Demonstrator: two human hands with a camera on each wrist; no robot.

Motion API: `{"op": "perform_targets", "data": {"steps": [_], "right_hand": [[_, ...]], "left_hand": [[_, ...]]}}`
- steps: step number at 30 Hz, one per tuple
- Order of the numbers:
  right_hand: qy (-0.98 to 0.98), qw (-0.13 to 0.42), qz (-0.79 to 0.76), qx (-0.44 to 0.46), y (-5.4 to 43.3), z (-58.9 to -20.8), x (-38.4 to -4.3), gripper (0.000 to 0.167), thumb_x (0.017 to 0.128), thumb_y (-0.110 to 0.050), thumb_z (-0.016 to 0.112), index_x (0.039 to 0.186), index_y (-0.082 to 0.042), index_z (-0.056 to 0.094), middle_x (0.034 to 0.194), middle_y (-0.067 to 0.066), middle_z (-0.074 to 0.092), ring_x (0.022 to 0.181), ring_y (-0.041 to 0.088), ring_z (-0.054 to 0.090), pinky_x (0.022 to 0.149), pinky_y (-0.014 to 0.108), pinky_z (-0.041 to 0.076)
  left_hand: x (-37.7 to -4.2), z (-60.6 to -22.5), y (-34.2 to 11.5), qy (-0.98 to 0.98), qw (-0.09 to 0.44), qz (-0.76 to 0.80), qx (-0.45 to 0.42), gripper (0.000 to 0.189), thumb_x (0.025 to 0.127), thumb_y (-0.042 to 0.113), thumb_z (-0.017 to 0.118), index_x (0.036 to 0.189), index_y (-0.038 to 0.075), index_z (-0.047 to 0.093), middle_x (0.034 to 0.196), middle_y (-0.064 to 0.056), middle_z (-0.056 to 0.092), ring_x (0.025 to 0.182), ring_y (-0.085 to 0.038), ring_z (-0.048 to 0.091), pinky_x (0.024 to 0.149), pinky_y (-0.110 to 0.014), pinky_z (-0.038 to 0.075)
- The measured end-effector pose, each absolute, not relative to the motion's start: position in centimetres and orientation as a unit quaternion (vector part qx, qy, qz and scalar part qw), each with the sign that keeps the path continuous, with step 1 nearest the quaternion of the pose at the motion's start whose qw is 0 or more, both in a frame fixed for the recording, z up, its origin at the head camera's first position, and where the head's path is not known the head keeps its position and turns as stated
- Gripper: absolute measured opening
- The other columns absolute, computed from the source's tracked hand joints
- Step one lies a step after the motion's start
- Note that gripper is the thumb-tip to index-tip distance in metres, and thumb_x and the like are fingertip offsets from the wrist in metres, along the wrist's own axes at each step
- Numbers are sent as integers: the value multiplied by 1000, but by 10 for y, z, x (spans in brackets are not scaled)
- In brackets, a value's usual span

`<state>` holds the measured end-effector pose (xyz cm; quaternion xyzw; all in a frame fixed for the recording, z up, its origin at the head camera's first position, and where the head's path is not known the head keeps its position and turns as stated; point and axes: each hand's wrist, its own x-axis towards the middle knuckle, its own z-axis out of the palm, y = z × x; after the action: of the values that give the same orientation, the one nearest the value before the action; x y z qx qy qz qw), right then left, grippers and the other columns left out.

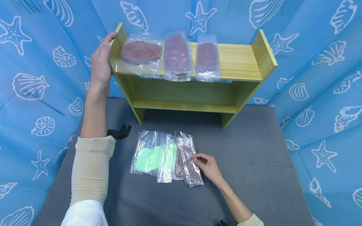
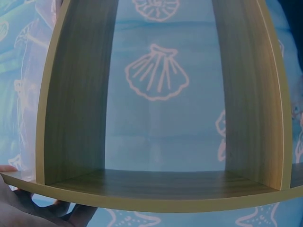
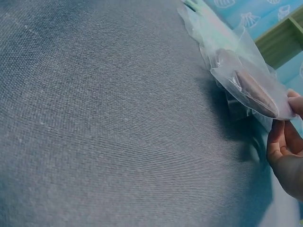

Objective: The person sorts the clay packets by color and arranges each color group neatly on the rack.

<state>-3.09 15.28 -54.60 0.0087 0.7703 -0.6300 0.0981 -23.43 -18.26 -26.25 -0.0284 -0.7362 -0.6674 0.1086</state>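
Note:
My left hand (image 1: pixel 101 62) grips the left side panel of a two-tier wooden shelf (image 1: pixel 183 106) near its top. In the left wrist view, its fingers (image 2: pixel 28 213) lie behind the panel's edge at lower left. On the table, my right hand (image 1: pixel 208 166) pinches the right edge of a clear plastic bag (image 1: pixel 190 160) with a flat dark brown piece inside. The right wrist view shows thumb and fingertips on the bag's edge (image 3: pixel 281 111), its near side tilted up. Left of it, overlapping, lie clear bags with pale green pieces (image 1: pixel 144 159).
Three clear bags lie on the upper board: a reddish-brown piece (image 1: pixel 141 52) at left, a purplish-brown one (image 1: pixel 177 55) in the middle, another (image 1: pixel 207 58) at right. The grey table (image 1: pixel 249 157) extends to blue curtains (image 1: pixel 314 103) with white shell prints.

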Motion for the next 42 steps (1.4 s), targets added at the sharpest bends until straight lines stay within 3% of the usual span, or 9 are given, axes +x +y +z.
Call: {"op": "perform_targets", "data": {"steps": [16,34,42], "right_hand": [[726,68,-683,-37,171,-529,-38,24,91,-2,69,112,8,68,111,27,66,88,10,65,78,21,53],[724,12,-688,-51,197,-490,-49,23,90,2,70,111,12,67,108,19,69,89,16,66,78,24,55],[727,-12,-684,-63,209,-466,-60,25,90,0,72,111,11,67,107,8,71,89,15,66,74,22,54]], "left_hand": [[-235,-264,-184,-746,110,-656,-25,46,105,32,28,145,30,52,144,-4,45,127,-18,40,105,-27,30],[-235,-263,-183,-739,107,-665,-25,45,105,32,29,143,31,53,143,-5,46,124,-20,42,102,-29,32],[-233,-262,-183,-742,107,-661,-30,45,106,32,28,144,30,52,143,-6,45,123,-20,43,102,-29,32]]}}
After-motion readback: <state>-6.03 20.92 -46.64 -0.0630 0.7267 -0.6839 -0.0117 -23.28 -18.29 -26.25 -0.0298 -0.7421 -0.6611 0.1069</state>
